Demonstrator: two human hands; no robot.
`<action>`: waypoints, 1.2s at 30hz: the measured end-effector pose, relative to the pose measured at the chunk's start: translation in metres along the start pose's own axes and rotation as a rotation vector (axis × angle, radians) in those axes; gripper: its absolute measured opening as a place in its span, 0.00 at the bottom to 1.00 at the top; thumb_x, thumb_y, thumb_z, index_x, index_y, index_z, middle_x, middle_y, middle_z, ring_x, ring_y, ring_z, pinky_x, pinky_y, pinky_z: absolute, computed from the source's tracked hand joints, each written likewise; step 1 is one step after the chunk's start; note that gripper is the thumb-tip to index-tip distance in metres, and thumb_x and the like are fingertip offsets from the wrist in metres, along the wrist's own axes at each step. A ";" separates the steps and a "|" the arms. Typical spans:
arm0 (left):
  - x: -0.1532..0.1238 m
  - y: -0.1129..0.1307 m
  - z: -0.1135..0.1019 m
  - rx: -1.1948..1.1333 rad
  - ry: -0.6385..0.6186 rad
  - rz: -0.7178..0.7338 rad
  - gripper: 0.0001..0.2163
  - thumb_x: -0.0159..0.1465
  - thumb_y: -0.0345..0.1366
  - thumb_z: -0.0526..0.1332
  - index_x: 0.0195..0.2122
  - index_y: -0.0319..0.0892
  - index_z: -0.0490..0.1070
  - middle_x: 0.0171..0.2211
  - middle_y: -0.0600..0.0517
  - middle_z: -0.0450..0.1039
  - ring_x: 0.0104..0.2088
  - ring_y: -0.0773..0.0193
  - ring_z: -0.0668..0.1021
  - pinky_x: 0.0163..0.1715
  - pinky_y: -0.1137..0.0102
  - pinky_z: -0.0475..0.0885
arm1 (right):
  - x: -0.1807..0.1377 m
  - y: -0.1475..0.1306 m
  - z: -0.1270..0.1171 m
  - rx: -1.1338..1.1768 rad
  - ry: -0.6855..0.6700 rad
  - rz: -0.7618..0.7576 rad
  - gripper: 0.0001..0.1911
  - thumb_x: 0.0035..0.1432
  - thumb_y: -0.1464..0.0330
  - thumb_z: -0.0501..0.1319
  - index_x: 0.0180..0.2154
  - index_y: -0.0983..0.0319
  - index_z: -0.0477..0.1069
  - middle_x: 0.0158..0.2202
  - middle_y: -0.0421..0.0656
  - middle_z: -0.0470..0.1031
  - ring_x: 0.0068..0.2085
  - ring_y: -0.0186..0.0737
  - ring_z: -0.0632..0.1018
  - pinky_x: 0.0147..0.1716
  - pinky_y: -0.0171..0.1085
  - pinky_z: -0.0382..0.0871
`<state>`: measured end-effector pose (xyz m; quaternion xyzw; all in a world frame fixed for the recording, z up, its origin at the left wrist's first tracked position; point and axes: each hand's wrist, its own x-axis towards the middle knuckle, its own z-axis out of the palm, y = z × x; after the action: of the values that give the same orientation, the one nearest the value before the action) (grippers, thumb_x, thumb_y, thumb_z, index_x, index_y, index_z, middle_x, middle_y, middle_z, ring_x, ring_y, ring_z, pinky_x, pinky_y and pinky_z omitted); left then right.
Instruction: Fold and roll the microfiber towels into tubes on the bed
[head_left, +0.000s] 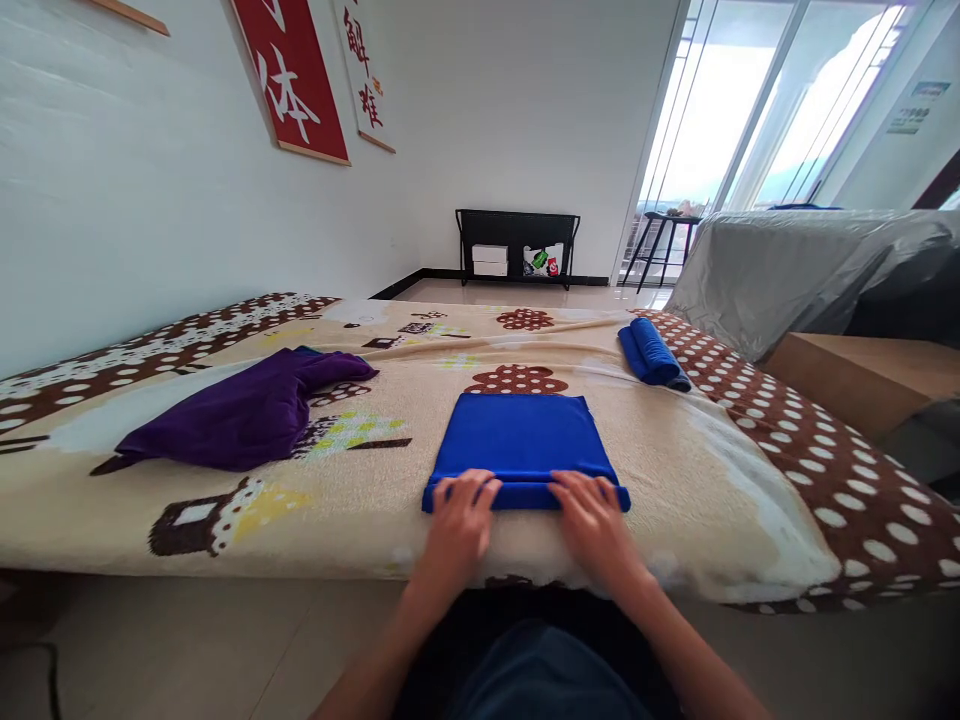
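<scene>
A blue cloth [525,435] lies flat in a rough rectangle on the bed, its near edge rolled into a narrow tube. My left hand [463,512] has its fingers curled over the left part of that roll. Toward the roll's right end, my right hand [596,515] grips it in the same way, thumb side inward. Both hands rest low at the near edge of the cloth; the thumbs are partly hidden. Farther right lies a rolled blue cloth bundle [651,352]. A crumpled purple cloth [232,415] is spread on the left.
A patterned blanket [360,540] covers the bed, which ends just in front of me. Right of it stand a cardboard box [862,375] and something under a grey plastic cover [772,260]. A black rack [517,230] and a dark stool [664,235] are at the back.
</scene>
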<state>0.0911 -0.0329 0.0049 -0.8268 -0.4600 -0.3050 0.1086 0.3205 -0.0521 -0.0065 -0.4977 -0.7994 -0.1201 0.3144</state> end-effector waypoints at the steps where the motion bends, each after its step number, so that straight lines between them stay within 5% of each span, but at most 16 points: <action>1: 0.006 0.011 0.006 -0.056 -0.043 0.082 0.19 0.68 0.25 0.50 0.57 0.42 0.69 0.54 0.44 0.74 0.55 0.56 0.74 0.56 0.58 0.62 | 0.006 -0.011 0.005 0.051 -0.043 -0.055 0.19 0.67 0.74 0.51 0.56 0.58 0.68 0.57 0.45 0.73 0.58 0.42 0.71 0.58 0.45 0.58; 4: 0.014 0.016 0.017 -0.120 -0.122 0.131 0.17 0.71 0.33 0.50 0.59 0.39 0.68 0.56 0.44 0.74 0.55 0.58 0.75 0.56 0.61 0.66 | 0.013 -0.018 0.011 0.086 -0.116 -0.054 0.19 0.70 0.65 0.52 0.59 0.59 0.65 0.58 0.45 0.73 0.59 0.43 0.72 0.58 0.45 0.61; 12: -0.015 -0.060 -0.009 0.117 -0.077 -0.154 0.17 0.72 0.40 0.51 0.57 0.44 0.71 0.59 0.44 0.71 0.62 0.48 0.69 0.61 0.44 0.54 | -0.019 0.063 -0.011 -0.162 -0.064 0.158 0.21 0.71 0.60 0.50 0.57 0.62 0.70 0.59 0.49 0.72 0.61 0.50 0.71 0.59 0.53 0.60; 15: -0.009 -0.040 -0.006 0.150 -0.016 -0.130 0.17 0.72 0.34 0.49 0.56 0.43 0.72 0.59 0.44 0.71 0.64 0.48 0.68 0.63 0.42 0.47 | -0.011 0.047 -0.009 -0.186 -0.007 0.145 0.18 0.70 0.66 0.50 0.52 0.64 0.74 0.59 0.50 0.71 0.62 0.51 0.69 0.62 0.56 0.56; 19: 0.019 0.009 0.012 0.028 -0.152 0.099 0.20 0.72 0.32 0.46 0.62 0.41 0.66 0.63 0.46 0.67 0.64 0.59 0.68 0.62 0.58 0.60 | 0.018 0.000 0.005 -0.018 -0.058 0.037 0.20 0.69 0.71 0.49 0.56 0.62 0.71 0.62 0.45 0.69 0.64 0.43 0.67 0.63 0.46 0.57; 22: 0.033 0.019 0.020 0.033 -0.248 0.055 0.21 0.73 0.38 0.46 0.63 0.40 0.65 0.64 0.45 0.65 0.64 0.58 0.68 0.60 0.59 0.65 | 0.031 -0.012 0.013 0.054 -0.166 0.050 0.21 0.71 0.66 0.47 0.60 0.61 0.67 0.62 0.44 0.68 0.64 0.41 0.68 0.61 0.44 0.61; 28: 0.013 -0.048 0.008 0.122 -0.242 -0.189 0.22 0.73 0.46 0.45 0.63 0.47 0.65 0.65 0.49 0.63 0.65 0.54 0.66 0.61 0.53 0.61 | 0.005 0.049 0.006 -0.051 -0.143 0.280 0.26 0.72 0.55 0.47 0.60 0.61 0.67 0.63 0.45 0.68 0.64 0.46 0.67 0.62 0.49 0.60; 32: -0.009 -0.081 -0.005 0.156 -0.156 -0.167 0.20 0.73 0.42 0.47 0.63 0.50 0.64 0.66 0.49 0.62 0.66 0.53 0.64 0.63 0.49 0.54 | -0.017 0.081 -0.006 -0.042 -0.145 0.193 0.24 0.72 0.58 0.46 0.61 0.58 0.66 0.63 0.42 0.67 0.65 0.43 0.66 0.62 0.48 0.60; 36: -0.021 -0.083 -0.017 0.201 0.046 -0.117 0.18 0.71 0.38 0.53 0.61 0.49 0.67 0.65 0.44 0.63 0.64 0.50 0.66 0.59 0.52 0.56 | -0.027 0.086 -0.013 -0.057 0.012 0.115 0.21 0.70 0.60 0.52 0.60 0.57 0.67 0.64 0.44 0.67 0.63 0.45 0.68 0.59 0.47 0.62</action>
<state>0.0074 -0.0095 -0.0031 -0.7762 -0.5331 -0.2820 0.1837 0.4090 -0.0376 -0.0236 -0.5509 -0.7638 -0.1275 0.3112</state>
